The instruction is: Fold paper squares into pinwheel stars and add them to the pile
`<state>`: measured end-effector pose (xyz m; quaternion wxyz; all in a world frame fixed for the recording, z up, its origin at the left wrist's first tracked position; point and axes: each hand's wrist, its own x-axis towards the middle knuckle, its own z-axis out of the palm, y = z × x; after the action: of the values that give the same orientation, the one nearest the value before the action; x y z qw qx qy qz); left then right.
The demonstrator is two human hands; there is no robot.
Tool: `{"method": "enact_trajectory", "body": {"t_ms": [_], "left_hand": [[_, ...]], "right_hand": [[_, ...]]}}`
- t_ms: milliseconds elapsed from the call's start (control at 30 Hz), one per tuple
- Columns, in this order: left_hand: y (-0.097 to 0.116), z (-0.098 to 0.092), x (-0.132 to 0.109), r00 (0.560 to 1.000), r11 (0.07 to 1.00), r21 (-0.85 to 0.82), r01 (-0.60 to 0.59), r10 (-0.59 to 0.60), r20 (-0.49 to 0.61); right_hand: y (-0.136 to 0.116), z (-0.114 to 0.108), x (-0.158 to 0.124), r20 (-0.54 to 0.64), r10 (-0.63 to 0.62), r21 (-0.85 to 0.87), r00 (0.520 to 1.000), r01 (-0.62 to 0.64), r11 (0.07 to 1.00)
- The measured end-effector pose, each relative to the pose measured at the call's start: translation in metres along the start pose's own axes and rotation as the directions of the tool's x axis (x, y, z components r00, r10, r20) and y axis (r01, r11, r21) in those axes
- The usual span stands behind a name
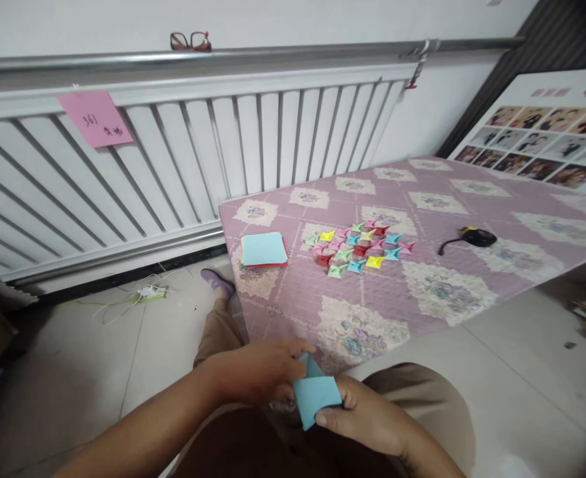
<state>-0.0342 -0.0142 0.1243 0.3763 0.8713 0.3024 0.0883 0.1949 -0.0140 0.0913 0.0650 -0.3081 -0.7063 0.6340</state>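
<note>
Between my two hands, just above my lap at the near table edge, is a partly folded sheet of light blue origami paper (317, 400). My left hand (268, 368) pinches its left side, with some fingers behind the paper. My right hand (367, 411) grips the lower right side, thumb in front. Farther back on the table lies a stack of square paper (264, 249) with a light blue sheet on top and red showing below. To its right sit several small folded paper pieces (357, 249) in red, yellow, green, pink and blue, set in rows.
A purple flowered cloth covers the table (293, 312). A black object with a strap (477, 238) lies at its right. Behind stand a white radiator (273, 133) with a pink note (96, 119) and glasses (191, 42) above. A power strip (152, 293) is on the floor.
</note>
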Motion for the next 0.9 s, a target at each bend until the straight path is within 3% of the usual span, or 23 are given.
{"method": "enact_trajectory", "body": {"t_ms": [100,167,200,267,300,467,500,567,633,700,900], "left_hand": [[0.000,0.001,0.001,0.996,0.997,-0.073,0.009,-0.015,-0.092],[-0.001,0.007,0.001,0.970,0.986,-0.159,0.047,-0.083,-0.230],[-0.003,0.013,0.001,0.941,0.973,-0.217,0.081,-0.146,-0.306],[-0.006,0.027,0.002,0.837,0.901,-0.388,0.192,-0.357,-0.414],[-0.008,0.035,0.003,0.797,0.847,-0.481,0.225,-0.445,-0.410],[0.000,0.070,0.012,0.776,0.481,-0.875,0.052,-0.571,-0.268],[0.003,0.073,0.015,0.750,0.415,-0.909,0.045,-0.615,-0.244],[0.009,0.076,0.019,0.688,0.351,-0.936,0.021,-0.684,-0.241],[0.013,0.076,0.021,0.630,0.365,-0.931,0.006,-0.724,-0.280],[0.014,0.073,0.021,0.604,0.400,-0.917,0.014,-0.734,-0.310],[0.017,0.069,0.017,0.567,0.430,-0.902,0.025,-0.749,-0.342]], "right_hand": [[0.004,0.002,0.001,-0.062,-0.009,0.010,0.998,0.010,1.000],[0.008,0.003,0.001,-0.151,-0.025,0.031,0.988,0.030,0.999],[0.010,0.004,0.001,-0.213,-0.030,0.047,0.976,0.041,0.998],[0.013,0.006,0.000,-0.351,-0.029,0.081,0.936,0.061,0.995],[0.015,0.007,0.000,-0.415,-0.027,0.095,0.910,0.073,0.993],[0.022,0.015,0.003,-0.604,-0.039,0.091,0.796,0.118,0.989],[0.023,0.018,0.004,-0.627,-0.046,0.082,0.778,0.124,0.989],[0.024,0.022,0.005,-0.669,-0.074,0.035,0.739,0.132,0.991],[0.023,0.026,0.005,-0.705,-0.120,-0.050,0.699,0.120,0.992],[0.020,0.029,0.004,-0.702,-0.145,-0.120,0.697,0.085,0.989],[0.012,0.034,0.002,-0.599,-0.152,-0.145,0.786,0.080,0.986]]}}
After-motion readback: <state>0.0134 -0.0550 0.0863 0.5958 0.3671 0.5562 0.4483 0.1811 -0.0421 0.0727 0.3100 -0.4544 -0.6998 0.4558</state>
